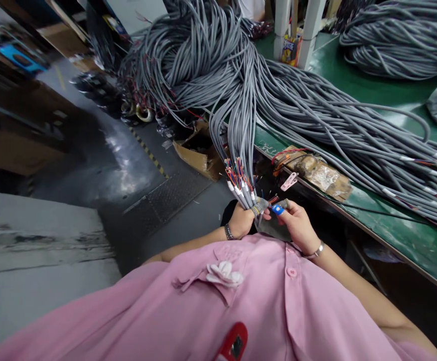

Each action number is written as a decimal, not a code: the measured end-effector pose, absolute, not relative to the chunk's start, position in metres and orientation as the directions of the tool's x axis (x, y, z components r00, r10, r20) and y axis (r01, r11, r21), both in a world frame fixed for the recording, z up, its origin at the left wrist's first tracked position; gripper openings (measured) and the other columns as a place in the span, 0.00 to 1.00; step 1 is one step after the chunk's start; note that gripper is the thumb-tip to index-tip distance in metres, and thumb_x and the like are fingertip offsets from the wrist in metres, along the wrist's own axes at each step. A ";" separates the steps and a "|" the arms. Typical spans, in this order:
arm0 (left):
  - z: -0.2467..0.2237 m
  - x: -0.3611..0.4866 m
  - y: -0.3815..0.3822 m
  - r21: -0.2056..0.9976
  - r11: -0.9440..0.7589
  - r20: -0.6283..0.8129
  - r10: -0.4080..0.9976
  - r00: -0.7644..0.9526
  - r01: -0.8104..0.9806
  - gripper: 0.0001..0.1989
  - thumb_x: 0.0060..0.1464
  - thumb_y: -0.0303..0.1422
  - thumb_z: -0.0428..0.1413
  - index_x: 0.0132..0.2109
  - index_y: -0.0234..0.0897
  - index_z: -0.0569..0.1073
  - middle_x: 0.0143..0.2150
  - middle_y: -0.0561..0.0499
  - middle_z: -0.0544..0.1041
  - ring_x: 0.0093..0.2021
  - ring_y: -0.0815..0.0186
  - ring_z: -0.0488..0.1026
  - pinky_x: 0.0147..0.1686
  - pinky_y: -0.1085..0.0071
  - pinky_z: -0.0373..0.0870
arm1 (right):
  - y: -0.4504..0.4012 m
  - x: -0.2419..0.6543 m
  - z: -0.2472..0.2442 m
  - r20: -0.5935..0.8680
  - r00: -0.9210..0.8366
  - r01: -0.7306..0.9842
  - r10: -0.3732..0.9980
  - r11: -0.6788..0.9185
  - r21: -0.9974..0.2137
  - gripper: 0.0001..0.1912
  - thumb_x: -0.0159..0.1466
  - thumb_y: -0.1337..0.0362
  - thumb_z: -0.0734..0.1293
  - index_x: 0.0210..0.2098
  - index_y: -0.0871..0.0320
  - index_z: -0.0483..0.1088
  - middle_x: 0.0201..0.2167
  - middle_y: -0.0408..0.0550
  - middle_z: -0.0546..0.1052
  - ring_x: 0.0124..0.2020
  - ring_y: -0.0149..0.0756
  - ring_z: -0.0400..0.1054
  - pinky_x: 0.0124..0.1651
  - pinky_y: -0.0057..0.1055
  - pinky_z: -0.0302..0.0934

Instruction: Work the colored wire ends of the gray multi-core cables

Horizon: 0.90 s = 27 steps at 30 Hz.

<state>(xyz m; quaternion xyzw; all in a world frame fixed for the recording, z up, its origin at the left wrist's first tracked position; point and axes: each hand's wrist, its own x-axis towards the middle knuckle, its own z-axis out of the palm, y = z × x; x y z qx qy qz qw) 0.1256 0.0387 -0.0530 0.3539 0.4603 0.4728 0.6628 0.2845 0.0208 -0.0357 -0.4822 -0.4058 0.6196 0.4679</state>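
Note:
My left hand point(243, 219) is closed around a bundle of grey cables point(244, 201). White bands and splayed coloured wires point(237, 173) show at their upper ends. Close beside it, my right hand point(298, 224) pinches at thin reddish wires point(274, 199); its fingertips partly hide them. A blue wrap point(277, 209) covers the right thumb tip. Grey covers with a yellow stripe sit on a finger of each hand. More grey cables point(241, 120) hang from the table edge down to the held ends.
A green table point(372, 210) carries a big heap of grey cables point(301, 95) and another coil point(402, 40). At its edge lie a taped board point(316, 173) and a pink clip point(289, 181). An open cardboard box point(195, 155) stands on the floor; a worn pale surface point(45, 235) is at left.

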 end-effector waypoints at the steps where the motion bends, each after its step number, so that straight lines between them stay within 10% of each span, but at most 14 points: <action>1: -0.053 0.127 0.040 0.903 0.295 -0.271 0.955 0.119 -0.311 0.15 0.44 0.40 0.64 0.34 0.31 0.76 0.26 0.48 0.77 0.23 0.65 0.75 0.23 0.72 0.72 | 0.020 0.284 -0.034 -0.218 -0.107 -0.184 0.970 -0.234 -0.955 0.15 0.55 0.53 0.71 0.28 0.59 0.70 0.21 0.40 0.68 0.21 0.26 0.56 0.25 0.26 0.52; 13: -0.059 0.128 0.038 0.937 0.271 -0.250 0.961 0.119 -0.221 0.18 0.44 0.44 0.63 0.33 0.31 0.75 0.25 0.49 0.76 0.22 0.66 0.75 0.22 0.72 0.71 | 0.025 0.285 -0.028 -0.161 -0.048 -0.125 0.986 -0.165 -0.978 0.16 0.54 0.54 0.71 0.36 0.58 0.71 0.32 0.46 0.75 0.29 0.31 0.67 0.29 0.27 0.60; 27: -0.060 0.126 0.033 0.943 0.281 -0.259 0.955 0.142 -0.175 0.20 0.43 0.45 0.63 0.35 0.32 0.74 0.25 0.50 0.77 0.23 0.64 0.75 0.24 0.70 0.73 | 0.026 0.272 -0.029 -0.250 -0.074 -0.259 0.965 -0.260 -0.930 0.11 0.54 0.58 0.71 0.32 0.57 0.69 0.23 0.42 0.73 0.22 0.30 0.66 0.26 0.28 0.60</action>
